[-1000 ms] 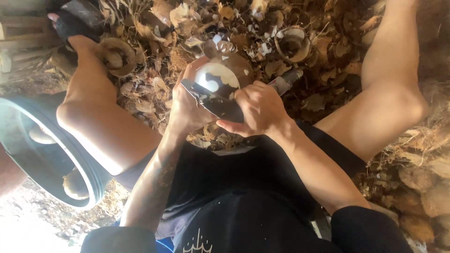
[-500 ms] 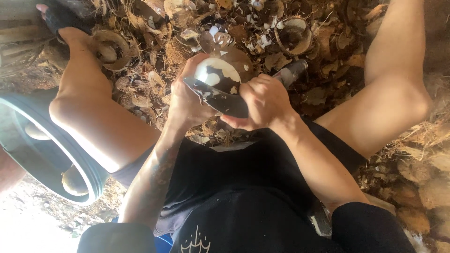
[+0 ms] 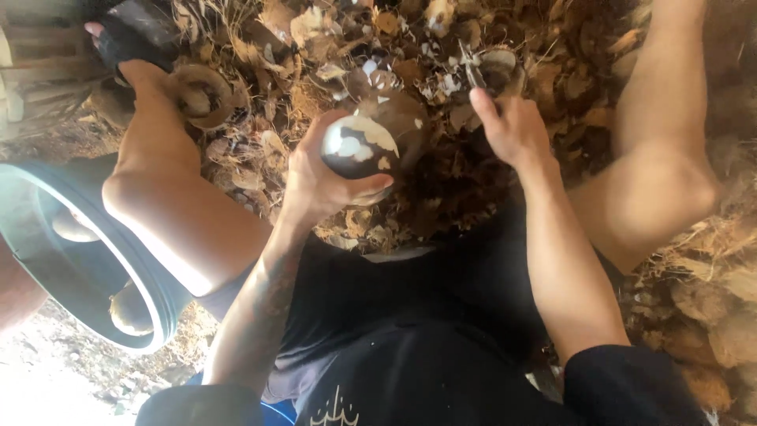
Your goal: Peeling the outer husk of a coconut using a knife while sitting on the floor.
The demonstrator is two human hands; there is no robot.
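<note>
My left hand (image 3: 315, 185) grips a round, partly peeled coconut (image 3: 363, 146), dark brown with white patches, held above my lap. My right hand (image 3: 512, 130) is off to the right of the coconut and apart from it, closed around a knife whose thin blade (image 3: 475, 76) points up toward the husk pile. Most of the knife's handle is hidden in my fist. I sit with my left knee (image 3: 158, 205) and right knee (image 3: 662, 181) spread either side of my hands.
A black tub (image 3: 79, 260) at the left holds pale peeled coconuts (image 3: 130, 308). Brown husk and shell scraps (image 3: 315, 47) cover the ground ahead, with an empty half shell (image 3: 197, 91) by my sandalled foot (image 3: 130, 39). Husked coconuts (image 3: 733, 331) lie at the right.
The knife lay across the coconut under both hands. My right hand has now pulled it away, up and to the right, and the left hand holds the coconut alone.
</note>
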